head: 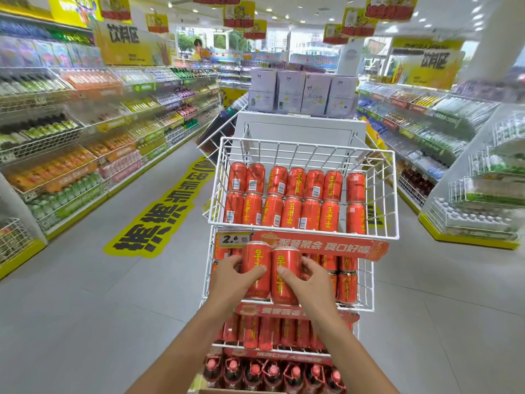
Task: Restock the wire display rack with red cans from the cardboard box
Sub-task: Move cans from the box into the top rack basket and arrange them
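Note:
The white wire display rack (382, 194) stands straight ahead with several tiers. Its top basket holds two rows of red cans (291, 199) with yellow lettering. My left hand (231, 280) grips one upright red can (257, 270) and my right hand (308, 278) grips another red can (285, 275). The two held cans are side by side in front of the second tier, just below the top basket's front edge. More red cans fill the second and third tiers. A sliver of the cardboard box (227, 391) shows at the bottom edge.
Dark bottles with red caps (272, 373) line the rack's lowest tier. A price tag (231, 239) and red banner (324, 245) hang on the top basket's front. Drink shelves run along both sides of the aisle. Pale cartons (302, 92) are stacked behind the rack.

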{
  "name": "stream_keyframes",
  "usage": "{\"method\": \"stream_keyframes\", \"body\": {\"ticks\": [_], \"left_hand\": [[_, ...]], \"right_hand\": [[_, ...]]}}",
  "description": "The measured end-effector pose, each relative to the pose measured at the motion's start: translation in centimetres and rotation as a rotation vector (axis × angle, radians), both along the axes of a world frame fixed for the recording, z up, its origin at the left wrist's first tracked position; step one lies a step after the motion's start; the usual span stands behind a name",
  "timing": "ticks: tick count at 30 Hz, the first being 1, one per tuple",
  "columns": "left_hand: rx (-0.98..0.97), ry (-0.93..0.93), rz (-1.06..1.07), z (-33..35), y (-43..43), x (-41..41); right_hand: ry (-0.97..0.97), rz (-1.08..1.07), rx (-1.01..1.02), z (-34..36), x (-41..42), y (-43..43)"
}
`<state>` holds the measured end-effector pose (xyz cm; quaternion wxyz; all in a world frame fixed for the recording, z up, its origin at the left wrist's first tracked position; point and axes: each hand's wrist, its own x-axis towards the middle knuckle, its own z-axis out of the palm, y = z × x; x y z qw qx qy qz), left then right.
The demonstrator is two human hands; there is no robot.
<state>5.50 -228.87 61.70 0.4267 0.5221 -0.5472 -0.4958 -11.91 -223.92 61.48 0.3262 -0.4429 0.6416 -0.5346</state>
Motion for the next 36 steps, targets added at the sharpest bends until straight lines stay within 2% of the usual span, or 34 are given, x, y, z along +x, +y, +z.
{"method": "stream_keyframes", "body": {"ticks": [7,12,22,29,36], "left_hand": [[-0.057,0.029,-0.032,3.0,-4.4,-2.1],[-0.09,-0.074,-0.012,4.6,-8.2,-4.4],[-0.031,-0.176,-0.008,6.2,-15.2,-7.7],[0.102,-0.242,0.039,6.4,-19.0,-9.2],[0.174,-0.209,0.098,4.0,-21.6,-9.4]], "right_hand": [[0.032,-0.035,-0.019,2.7,-1.7,-4.2],[0.08,-0.051,-0.024,4.3,-3.8,-7.8],[0.136,-0.032,0.043,6.0,-7.6,-14.0],[0.144,-0.031,0.117,5.8,-8.6,-19.5],[0.229,-0.029,0.259,4.2,-8.9,-22.8]]}}
